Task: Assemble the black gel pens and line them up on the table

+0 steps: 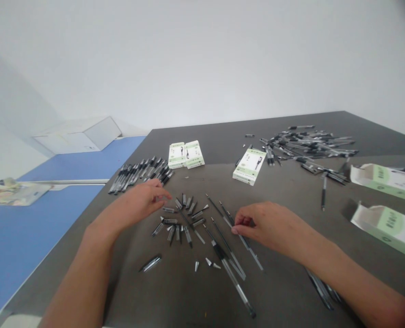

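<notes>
A dark grey table bears a loose heap of pens at the far right and a close row of pens at the far left. Five green-and-white cartons lie on it: a pair, a single, and two open ones at the right edge. Beyond, a white box and papers rest on a blue floor.

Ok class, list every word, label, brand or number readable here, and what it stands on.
White-and-green cardboard pen box: printed text too small and blurred to read.
Open green-and-white cardboard box: printing too blurred to read.
Slim black-and-clear plastic pens: no readable text.
</notes>
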{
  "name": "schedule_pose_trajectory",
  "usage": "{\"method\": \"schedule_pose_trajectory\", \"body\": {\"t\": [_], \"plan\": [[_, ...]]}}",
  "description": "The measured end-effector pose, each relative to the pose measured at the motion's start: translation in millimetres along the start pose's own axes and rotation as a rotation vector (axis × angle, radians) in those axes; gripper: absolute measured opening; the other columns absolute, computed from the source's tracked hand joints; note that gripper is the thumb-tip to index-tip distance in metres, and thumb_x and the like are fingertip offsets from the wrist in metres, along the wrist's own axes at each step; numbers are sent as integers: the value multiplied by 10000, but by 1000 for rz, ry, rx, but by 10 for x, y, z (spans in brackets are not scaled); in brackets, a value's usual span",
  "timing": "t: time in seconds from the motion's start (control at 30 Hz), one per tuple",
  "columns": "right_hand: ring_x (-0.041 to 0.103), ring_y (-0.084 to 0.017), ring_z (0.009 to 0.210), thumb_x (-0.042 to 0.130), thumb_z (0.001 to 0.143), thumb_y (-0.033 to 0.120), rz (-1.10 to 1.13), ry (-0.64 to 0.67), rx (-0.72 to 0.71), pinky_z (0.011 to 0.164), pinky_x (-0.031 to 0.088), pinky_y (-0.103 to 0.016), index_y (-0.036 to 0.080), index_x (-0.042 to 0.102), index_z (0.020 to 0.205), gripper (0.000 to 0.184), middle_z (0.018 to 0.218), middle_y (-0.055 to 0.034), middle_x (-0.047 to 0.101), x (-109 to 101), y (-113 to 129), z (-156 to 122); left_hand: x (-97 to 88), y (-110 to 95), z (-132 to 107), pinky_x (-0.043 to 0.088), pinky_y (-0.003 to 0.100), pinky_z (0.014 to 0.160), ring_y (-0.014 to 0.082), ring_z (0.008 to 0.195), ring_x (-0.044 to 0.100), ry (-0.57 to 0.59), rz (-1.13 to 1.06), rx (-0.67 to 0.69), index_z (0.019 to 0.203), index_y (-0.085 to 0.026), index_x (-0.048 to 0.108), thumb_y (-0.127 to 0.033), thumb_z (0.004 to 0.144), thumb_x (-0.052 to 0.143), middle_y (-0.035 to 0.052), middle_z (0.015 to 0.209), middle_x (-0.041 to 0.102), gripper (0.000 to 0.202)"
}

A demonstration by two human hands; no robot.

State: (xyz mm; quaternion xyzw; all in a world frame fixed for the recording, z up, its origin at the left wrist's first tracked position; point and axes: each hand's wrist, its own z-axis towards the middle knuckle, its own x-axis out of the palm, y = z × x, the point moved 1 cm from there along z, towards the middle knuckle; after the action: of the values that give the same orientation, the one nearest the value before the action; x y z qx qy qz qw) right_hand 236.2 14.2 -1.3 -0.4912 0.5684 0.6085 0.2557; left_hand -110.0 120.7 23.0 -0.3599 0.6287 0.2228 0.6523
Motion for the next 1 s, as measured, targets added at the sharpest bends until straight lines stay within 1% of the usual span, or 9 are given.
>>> {"method": "schedule_pose_trajectory", "body": {"t": [0.1, 0.2, 0.33, 0.43, 0.53, 0.63, 0.8, 0.9, 1.0], "plan": [[766, -229, 788, 739, 966, 381, -1, 37, 20, 635, 419, -311, 291, 825, 889, 146, 879, 0, 842, -19, 14, -9, -9, 160, -21, 477, 316, 786, 202, 848, 661, 8, 14, -35, 1089, -221, 812, -245, 987, 603, 58, 1021, 646, 234], [762, -225, 796, 716, 973, 417, 5, 38, 24, 646, 416, -307, 300, 823, 899, 174, 875, 10, 837, -17, 10, -9, 1, 163, -32, 486, 303, 758, 197, 828, 671, 49, 4, -44, 1071, -224, 822, -246, 978, 633, 52, 987, 652, 213], [754, -214, 796, 714, 972, 425, 14, 45, 26, 651, 409, -305, 312, 821, 899, 172, 879, 22, 834, -4, -7, 4, 15, 3, -33, 492, 288, 767, 190, 859, 675, 90, -20, -15, 1063, -238, 833, -200, 983, 638, 50, 995, 660, 214], [748, -210, 785, 713, 975, 426, 12, 45, 30, 651, 406, -304, 313, 820, 901, 172, 863, 26, 830, -7, -10, 15, -6, -103, -32, 495, 290, 793, 190, 886, 675, 110, -42, 23, 1087, -254, 838, -205, 1018, 613, 50, 998, 655, 240], [747, -209, 780, 710, 981, 422, 5, 49, 19, 639, 397, -300, 304, 816, 894, 181, 859, 25, 829, -9, -10, 22, -54, -162, -43, 489, 301, 793, 188, 866, 663, 106, -61, 40, 1101, -246, 833, -226, 1057, 572, 50, 988, 636, 265], [752, -208, 791, 715, 978, 422, 3, 36, 11, 635, 396, -296, 311, 815, 897, 170, 865, 35, 831, -4, -24, 24, -102, -246, -75, 482, 289, 777, 169, 830, 653, 114, -96, 61, 1094, -248, 822, -223, 1059, 598, 33, 987, 634, 228], [752, -203, 786, 721, 973, 421, 13, 37, 13, 639, 408, -291, 316, 812, 918, 150, 863, 38, 827, -4, -44, 13, -120, -567, -115, 479, 228, 770, 132, 862, 660, 175, -216, 150, 1096, -297, 811, -195, 1042, 668, -9, 1015, 645, 183], [750, -206, 785, 723, 969, 412, 4, 55, 15, 646, 415, -289, 313, 807, 953, 131, 876, 31, 826, -16, -34, 11, -78, -776, -91, 456, 222, 708, 127, 817, 640, 202, -255, 194, 1014, -261, 814, -149, 1020, 697, -10, 987, 633, 163], [751, -211, 792, 725, 963, 408, 0, 68, 15, 655, 425, -291, 303, 801, 978, 131, 893, 23, 830, -31, -20, 14, -21, -901, -49, 448, 229, 696, 134, 821, 642, 221, -249, 228, 999, -243, 815, -99, 998, 707, -4, 991, 640, 180]]}}
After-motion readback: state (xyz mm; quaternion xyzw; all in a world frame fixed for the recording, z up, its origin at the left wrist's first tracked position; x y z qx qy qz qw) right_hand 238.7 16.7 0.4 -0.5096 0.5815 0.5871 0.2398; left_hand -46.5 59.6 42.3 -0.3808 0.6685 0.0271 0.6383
